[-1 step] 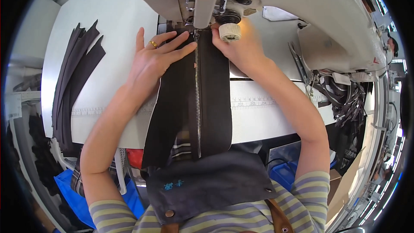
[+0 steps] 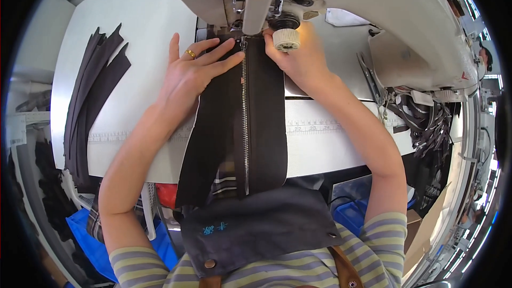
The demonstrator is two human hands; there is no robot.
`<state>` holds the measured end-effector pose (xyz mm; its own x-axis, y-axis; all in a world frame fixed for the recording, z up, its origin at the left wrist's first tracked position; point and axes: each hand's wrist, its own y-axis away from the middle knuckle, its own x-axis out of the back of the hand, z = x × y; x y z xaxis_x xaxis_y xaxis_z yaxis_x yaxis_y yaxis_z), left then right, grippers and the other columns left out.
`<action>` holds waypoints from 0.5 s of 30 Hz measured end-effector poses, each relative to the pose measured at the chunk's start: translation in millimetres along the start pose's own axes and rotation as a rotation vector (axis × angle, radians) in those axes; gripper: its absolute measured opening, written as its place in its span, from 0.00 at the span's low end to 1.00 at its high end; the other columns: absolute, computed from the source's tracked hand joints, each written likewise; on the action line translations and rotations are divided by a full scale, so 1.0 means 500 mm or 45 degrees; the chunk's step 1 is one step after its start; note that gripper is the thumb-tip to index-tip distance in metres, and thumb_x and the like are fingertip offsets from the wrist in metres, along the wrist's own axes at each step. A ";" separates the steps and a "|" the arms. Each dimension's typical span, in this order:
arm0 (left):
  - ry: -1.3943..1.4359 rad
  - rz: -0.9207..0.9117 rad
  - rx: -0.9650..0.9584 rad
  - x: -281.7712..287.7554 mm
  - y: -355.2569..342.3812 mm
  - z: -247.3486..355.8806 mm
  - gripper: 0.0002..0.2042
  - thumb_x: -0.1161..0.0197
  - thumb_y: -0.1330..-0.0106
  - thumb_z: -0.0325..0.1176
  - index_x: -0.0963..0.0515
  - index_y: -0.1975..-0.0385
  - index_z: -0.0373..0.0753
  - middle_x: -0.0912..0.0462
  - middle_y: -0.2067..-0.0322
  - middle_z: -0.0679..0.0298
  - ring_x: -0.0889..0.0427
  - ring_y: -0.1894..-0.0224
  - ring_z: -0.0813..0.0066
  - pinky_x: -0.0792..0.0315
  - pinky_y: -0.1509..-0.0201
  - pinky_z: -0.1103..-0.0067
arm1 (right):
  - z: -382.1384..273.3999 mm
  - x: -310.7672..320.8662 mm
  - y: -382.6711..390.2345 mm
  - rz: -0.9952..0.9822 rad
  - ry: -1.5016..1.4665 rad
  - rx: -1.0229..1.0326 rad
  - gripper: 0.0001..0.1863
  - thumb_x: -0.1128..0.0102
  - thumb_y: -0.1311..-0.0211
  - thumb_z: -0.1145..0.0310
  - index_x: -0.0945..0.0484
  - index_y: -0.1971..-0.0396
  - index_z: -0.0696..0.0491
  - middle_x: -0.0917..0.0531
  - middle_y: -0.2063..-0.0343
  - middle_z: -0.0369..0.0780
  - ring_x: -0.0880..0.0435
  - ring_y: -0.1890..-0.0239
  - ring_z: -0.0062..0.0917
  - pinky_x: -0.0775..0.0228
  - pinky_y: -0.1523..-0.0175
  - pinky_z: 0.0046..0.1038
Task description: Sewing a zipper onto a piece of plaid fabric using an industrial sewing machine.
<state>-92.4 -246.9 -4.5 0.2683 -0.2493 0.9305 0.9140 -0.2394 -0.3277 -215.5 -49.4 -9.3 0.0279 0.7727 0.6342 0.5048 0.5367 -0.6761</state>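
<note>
A dark fabric piece with a metal-toothed zipper down its middle lies under the head of a sewing machine. The zipper's pull end sits near the presser foot area, which the machine head partly hides. My left hand, a gold ring on one finger, rests flat on the fabric left of the zipper, fingers spread. On the other side, my right hand has its thumb and finger pinched at the fabric's far right part. The white-capped round knob covers some of its fingers.
Dark fabric strips lie at the left of the white table. A ruler strip crosses the table's front. Scissors and a heap of dark strips are at the right. A blue bag hangs below left.
</note>
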 end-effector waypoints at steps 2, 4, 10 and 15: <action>0.029 0.009 -0.002 -0.001 0.001 0.000 0.29 0.45 0.47 0.21 0.23 0.44 0.57 0.24 0.42 0.69 0.28 0.39 0.65 0.57 0.31 0.43 | -0.019 0.018 -0.004 -0.047 -0.173 -0.235 0.05 0.40 0.48 0.72 0.24 0.79 0.55 0.20 0.79 0.37 0.21 0.78 0.26 0.33 0.71 0.29; 0.010 0.009 0.001 -0.001 0.001 0.001 0.28 0.45 0.46 0.21 0.24 0.44 0.57 0.24 0.42 0.69 0.28 0.39 0.65 0.57 0.32 0.42 | -0.040 0.035 -0.012 -0.170 -0.403 -0.621 0.06 0.43 0.44 0.72 0.24 0.78 0.57 0.20 0.79 0.38 0.23 0.82 0.23 0.34 0.75 0.28; 0.005 0.021 -0.001 0.001 0.001 0.005 0.26 0.43 0.44 0.23 0.23 0.45 0.57 0.23 0.43 0.68 0.27 0.40 0.64 0.57 0.32 0.42 | -0.050 0.038 -0.025 -0.217 -1.501 -1.220 0.09 0.47 0.39 0.70 0.25 0.72 0.61 0.19 0.78 0.40 0.24 0.83 0.23 0.35 0.76 0.25; 0.027 0.029 -0.004 0.000 0.001 0.004 0.26 0.42 0.44 0.23 0.23 0.45 0.57 0.23 0.43 0.67 0.27 0.40 0.63 0.58 0.32 0.42 | -0.024 0.002 -0.008 -0.036 -0.291 -0.427 0.09 0.44 0.40 0.69 0.24 0.72 0.61 0.18 0.74 0.40 0.21 0.77 0.25 0.31 0.70 0.27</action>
<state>-91.2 -245.1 -4.5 0.2827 -0.2749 0.9190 0.9068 -0.2359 -0.3495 -207.2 -54.7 -1.5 -0.1634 0.8348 0.5257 0.7572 0.4478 -0.4756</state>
